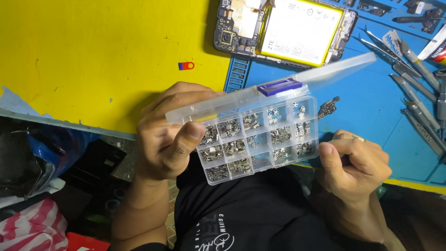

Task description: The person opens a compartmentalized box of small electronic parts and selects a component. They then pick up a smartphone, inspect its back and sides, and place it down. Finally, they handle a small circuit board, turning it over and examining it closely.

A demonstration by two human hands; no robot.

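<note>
Clear plastic parts box (260, 139), lid up: my left hand (165, 137) clamps one end, right hand (355, 162) pinches the other, perhaps loosely; I'd keep it level.

Light: bright, even, from above.
Glare: on the clear compartment box (260, 135) lid.
Shadow: dark below the box.
Focus: sharp centre, edges slightly soft.
</note>
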